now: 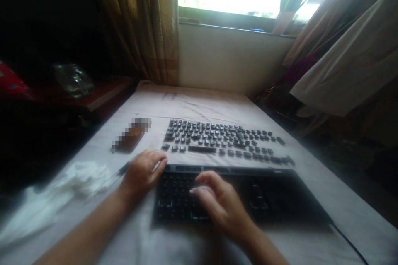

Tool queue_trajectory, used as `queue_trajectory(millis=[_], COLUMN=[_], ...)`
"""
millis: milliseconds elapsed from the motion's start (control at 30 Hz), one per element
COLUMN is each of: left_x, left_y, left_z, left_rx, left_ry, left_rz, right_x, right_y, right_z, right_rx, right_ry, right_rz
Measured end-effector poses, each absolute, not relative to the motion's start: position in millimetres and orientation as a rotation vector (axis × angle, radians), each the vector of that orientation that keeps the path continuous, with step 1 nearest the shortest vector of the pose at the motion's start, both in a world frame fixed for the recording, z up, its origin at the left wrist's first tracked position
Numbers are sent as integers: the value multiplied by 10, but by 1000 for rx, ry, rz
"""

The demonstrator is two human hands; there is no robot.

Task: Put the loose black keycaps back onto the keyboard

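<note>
A black keyboard (282,198) with its keycaps off lies on the pale cloth, its bare key sockets showing at the left. At its far left corner is my left hand (144,169), fingers curled and thumb close to the forefinger; what they hold, if anything, is hidden. My right hand (220,205) hovers over the left-centre of the keyboard, thumb and forefinger drawn together in a pinch; anything between them is too small to make out. Behind the keyboard, loose black keycaps (214,134) lie in rows, with the long space bar (202,149) at the front.
A phone-like object (132,136), partly pixelated, lies at the left. Nearer is a crumpled white cloth (83,178), with a thin dark-ended item (124,168) by my left wrist. The keyboard's cable (350,242) runs off right. Curtain (139,20) and window stand behind.
</note>
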State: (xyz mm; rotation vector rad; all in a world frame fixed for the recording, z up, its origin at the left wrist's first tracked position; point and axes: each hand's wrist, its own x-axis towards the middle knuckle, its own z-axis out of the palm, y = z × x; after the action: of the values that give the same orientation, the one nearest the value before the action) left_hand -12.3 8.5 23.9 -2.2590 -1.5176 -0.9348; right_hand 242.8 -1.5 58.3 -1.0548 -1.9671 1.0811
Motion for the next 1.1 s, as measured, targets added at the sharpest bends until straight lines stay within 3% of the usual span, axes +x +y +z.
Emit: queue_trajectory(millis=[367,700,933,1100], left_x=[588,587,576,123], left_y=[-340,-478,-599,-579], left_z=[416,425,530,623], left_rx=[-2619,-2620,-2527,-2338], left_ry=[-1254,-1349,-1339,-1578], left_rz=[-1152,-1325,-1290,-1081], right_x=[2565,2437,2378,2528], right_y=[-104,-126,-152,-20], right_z=[536,516,568,568], right_rx=[-979,-900,-854,-925], right_ry=[-2031,-2063,-2131,-2079], right_rz=[1074,996,1104,821])
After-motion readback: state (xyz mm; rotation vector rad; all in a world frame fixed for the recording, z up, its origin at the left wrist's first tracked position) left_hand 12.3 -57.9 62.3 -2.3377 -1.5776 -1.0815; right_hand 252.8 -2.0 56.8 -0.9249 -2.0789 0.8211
